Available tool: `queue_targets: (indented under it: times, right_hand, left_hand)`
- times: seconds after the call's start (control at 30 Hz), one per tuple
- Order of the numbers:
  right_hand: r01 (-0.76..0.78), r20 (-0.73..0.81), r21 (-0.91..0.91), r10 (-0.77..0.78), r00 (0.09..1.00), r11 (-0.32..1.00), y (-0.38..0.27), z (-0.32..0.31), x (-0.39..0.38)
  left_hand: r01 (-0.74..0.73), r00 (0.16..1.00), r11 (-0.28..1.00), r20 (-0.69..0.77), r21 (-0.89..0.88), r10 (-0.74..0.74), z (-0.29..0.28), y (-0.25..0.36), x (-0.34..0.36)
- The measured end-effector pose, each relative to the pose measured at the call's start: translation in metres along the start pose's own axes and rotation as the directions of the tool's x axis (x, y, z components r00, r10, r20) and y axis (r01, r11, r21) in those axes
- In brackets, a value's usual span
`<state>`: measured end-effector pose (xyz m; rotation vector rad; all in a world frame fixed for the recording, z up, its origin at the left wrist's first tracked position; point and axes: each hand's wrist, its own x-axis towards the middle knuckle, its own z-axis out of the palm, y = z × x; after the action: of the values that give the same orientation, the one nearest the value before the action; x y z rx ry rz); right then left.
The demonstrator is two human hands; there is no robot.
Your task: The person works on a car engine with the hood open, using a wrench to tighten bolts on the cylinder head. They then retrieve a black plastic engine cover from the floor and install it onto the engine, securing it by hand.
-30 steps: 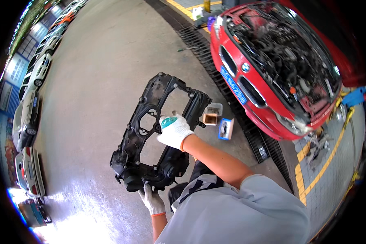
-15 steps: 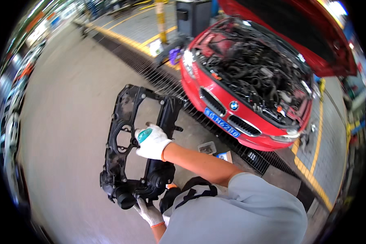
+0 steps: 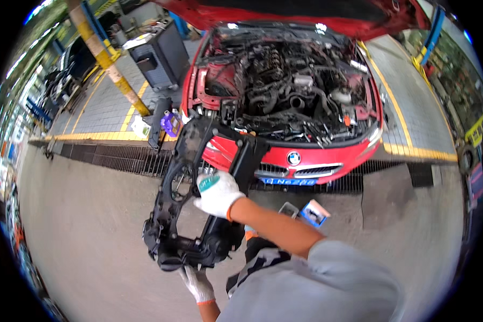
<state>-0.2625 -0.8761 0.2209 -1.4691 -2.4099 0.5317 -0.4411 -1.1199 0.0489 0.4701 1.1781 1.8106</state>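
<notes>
Both my gloved hands carry a large black engine valve cover (image 3: 220,236), a long plastic frame with wide openings. My right hand (image 3: 218,194), in a white glove with a green patch, is closed around the cover's edge near its middle; part of the fingers is hidden. My left hand (image 3: 198,285), also in a white glove, supports the lower end, with its fingers partly tucked under the part. Behind the cover's upper end stands a red car (image 3: 349,155) with its hood (image 3: 284,13) raised. Its engine bay (image 3: 284,86) lies exposed, full of dark hoses and engine parts.
A small tray (image 3: 288,209) and a blue-and-white box (image 3: 314,213) lie on the floor before the car. A floor grate (image 3: 118,159) runs under its front. A grey tool cabinet (image 3: 163,59), a yellow post (image 3: 110,67) and a purple jug (image 3: 170,123) stand left of it.
My view has turned to the right, so the car now faces me more squarely. The cover's upper end now overlaps the car's front left corner. Both hands keep their hold.
</notes>
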Motion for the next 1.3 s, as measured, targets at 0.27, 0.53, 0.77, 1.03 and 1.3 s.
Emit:
queue_targets:
  times: [0.27, 0.53, 0.77, 1.03, 1.3]
  right_hand:
    - [-0.213, -0.092, -0.047, 0.208, 0.974, 0.976, 0.059, -0.035, 0.138]
    - [-0.512, -0.168, -0.113, 0.492, 0.854, 0.851, 0.119, -0.069, 0.23]
    - [-0.702, -0.102, -0.115, 0.695, 0.712, 0.702, 0.18, -0.093, 0.273]
    - [-0.757, -0.089, 0.048, 0.757, 0.647, 0.652, 0.29, -0.126, 0.299]
    - [-0.698, -0.072, -0.005, 0.696, 0.714, 0.716, 0.38, -0.115, 0.357]
  left_hand:
    - [-0.42, 0.883, 0.464, 0.234, 0.779, 0.406, 0.092, 0.064, 0.15]
    - [-0.964, 0.172, 0.213, 0.984, 0.157, 0.052, 0.264, 0.112, 0.332]
    - [-0.971, -0.236, 0.142, 0.874, -0.194, -0.424, 0.384, 0.051, 0.433]
    - [-0.927, -0.291, 0.049, 0.629, -0.372, -0.721, 0.505, -0.002, 0.496]
    - [-0.987, -0.116, 0.069, 0.346, -0.145, -0.931, 0.592, -0.064, 0.52]
